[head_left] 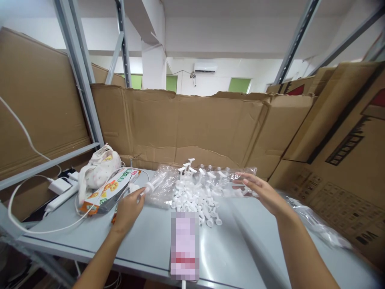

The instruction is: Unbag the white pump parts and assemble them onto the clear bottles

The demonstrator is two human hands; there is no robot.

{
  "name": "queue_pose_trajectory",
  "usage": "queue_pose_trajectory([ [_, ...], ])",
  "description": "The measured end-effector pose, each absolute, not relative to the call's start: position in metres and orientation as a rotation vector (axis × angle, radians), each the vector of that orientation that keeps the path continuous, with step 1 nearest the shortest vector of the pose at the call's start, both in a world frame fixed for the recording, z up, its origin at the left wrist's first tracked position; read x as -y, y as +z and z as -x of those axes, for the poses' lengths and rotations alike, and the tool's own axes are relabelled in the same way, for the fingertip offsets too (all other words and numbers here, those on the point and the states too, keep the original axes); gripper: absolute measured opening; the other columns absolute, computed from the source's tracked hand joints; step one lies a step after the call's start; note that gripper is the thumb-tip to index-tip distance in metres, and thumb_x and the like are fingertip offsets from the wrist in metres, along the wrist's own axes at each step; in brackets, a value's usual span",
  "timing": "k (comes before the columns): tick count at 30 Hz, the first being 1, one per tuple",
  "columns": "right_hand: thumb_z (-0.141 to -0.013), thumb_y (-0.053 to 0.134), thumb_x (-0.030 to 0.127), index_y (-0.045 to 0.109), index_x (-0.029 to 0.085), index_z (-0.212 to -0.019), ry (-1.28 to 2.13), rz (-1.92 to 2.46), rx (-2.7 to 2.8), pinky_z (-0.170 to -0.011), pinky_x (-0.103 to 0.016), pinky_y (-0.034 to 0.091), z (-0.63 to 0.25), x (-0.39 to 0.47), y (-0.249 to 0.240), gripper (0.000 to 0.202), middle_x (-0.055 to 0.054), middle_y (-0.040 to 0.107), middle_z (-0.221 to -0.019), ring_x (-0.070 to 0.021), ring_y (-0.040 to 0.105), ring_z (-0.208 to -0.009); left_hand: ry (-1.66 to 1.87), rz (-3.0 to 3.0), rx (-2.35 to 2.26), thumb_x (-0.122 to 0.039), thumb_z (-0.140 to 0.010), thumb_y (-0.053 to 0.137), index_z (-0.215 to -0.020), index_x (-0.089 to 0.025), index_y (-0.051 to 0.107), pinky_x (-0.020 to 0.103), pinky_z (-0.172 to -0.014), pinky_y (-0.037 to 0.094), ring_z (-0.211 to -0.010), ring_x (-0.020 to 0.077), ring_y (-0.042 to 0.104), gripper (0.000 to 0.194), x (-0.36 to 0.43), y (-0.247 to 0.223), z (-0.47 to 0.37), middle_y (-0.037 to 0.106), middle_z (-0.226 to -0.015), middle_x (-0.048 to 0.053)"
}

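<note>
My left hand (130,208) is closed on a clear plastic syringe-like tube (155,183) with a white end, held over the left of the table. My right hand (260,190) is open, its fingers spread at the right end of a clear plastic bag (248,173). Between the hands lies a pile of small white plastic pieces (192,198). Several white plungers (189,168) stand up behind the pile. More clear plastic wrap (164,192) lies just left of it.
A phone (185,245) with a blurred screen lies at the front of the grey table (144,245). At left are a food box (112,188), a cloth bag (100,166) and a power strip (63,196) with cables. Cardboard (195,124) walls the back; plastic packets (319,222) lie right.
</note>
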State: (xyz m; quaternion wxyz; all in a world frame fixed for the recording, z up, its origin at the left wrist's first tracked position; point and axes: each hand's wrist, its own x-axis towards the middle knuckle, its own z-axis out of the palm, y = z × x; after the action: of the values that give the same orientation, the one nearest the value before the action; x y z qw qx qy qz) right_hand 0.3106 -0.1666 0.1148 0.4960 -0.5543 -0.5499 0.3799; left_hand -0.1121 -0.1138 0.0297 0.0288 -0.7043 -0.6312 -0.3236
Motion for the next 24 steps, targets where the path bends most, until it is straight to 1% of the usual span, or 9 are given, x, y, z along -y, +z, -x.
queue_pose_trajectory([
  [4, -0.073, 0.061, 0.056, 0.056, 0.023, -0.113, 0.840, 1.431, 1.397, -0.085, -0.044, 0.048, -0.304, 0.164, 0.125, 0.053, -0.013, 0.066, -0.111, -0.0310, 0.061, -0.102, -0.801, 2.213, 1.906, -0.025, -0.087, 0.038, -0.114, -0.020, 0.060, 0.030, -0.078, 0.046, -0.096, 0.0225, 0.063, 0.036, 0.117, 0.027, 0.101, 0.066, -0.113, 0.005],
  [8, -0.069, 0.063, 0.059, 0.057, 0.021, -0.113, 0.854, 1.436, 1.423, -0.083, -0.045, 0.050, -0.299, 0.164, 0.131, 0.059, -0.014, 0.064, -0.112, -0.0308, 0.062, -0.099, -0.634, 2.259, 1.904, -0.021, -0.088, 0.036, -0.115, -0.019, 0.057, 0.032, -0.076, 0.046, -0.096, 0.0230, 0.063, 0.035, 0.122, 0.023, 0.094, 0.064, -0.114, 0.007],
  [11, -0.069, 0.064, 0.058, 0.057, 0.021, -0.114, 0.874, 1.408, 1.430, -0.082, -0.045, 0.052, -0.297, 0.165, 0.133, 0.059, -0.014, 0.064, -0.111, -0.0298, 0.063, -0.097, -0.560, 2.319, 1.893, -0.019, -0.088, 0.037, -0.116, -0.018, 0.055, 0.032, -0.076, 0.046, -0.098, 0.0225, 0.062, 0.033, 0.126, 0.022, 0.091, 0.062, -0.116, 0.008],
  [17, -0.069, 0.064, 0.057, 0.058, 0.021, -0.115, 0.857, 1.422, 1.469, -0.084, -0.046, 0.051, -0.297, 0.167, 0.140, 0.059, -0.014, 0.066, -0.109, -0.0301, 0.063, -0.097, -0.500, 2.369, 1.858, -0.019, -0.085, 0.043, -0.121, -0.020, 0.050, 0.032, -0.080, 0.045, -0.099, 0.0225, 0.060, 0.037, 0.130, 0.021, 0.089, 0.060, -0.119, 0.008],
  [24, -0.070, 0.065, 0.055, 0.060, 0.024, -0.111, 0.791, 1.395, 1.511, -0.083, -0.042, 0.053, -0.300, 0.177, 0.154, 0.052, -0.010, 0.068, -0.107, -0.0300, 0.061, -0.103, -0.579, 2.403, 1.788, -0.027, -0.086, 0.043, -0.121, -0.021, 0.049, 0.034, -0.078, 0.044, -0.097, 0.0245, 0.060, 0.036, 0.131, 0.016, 0.089, 0.060, -0.116, 0.009],
])
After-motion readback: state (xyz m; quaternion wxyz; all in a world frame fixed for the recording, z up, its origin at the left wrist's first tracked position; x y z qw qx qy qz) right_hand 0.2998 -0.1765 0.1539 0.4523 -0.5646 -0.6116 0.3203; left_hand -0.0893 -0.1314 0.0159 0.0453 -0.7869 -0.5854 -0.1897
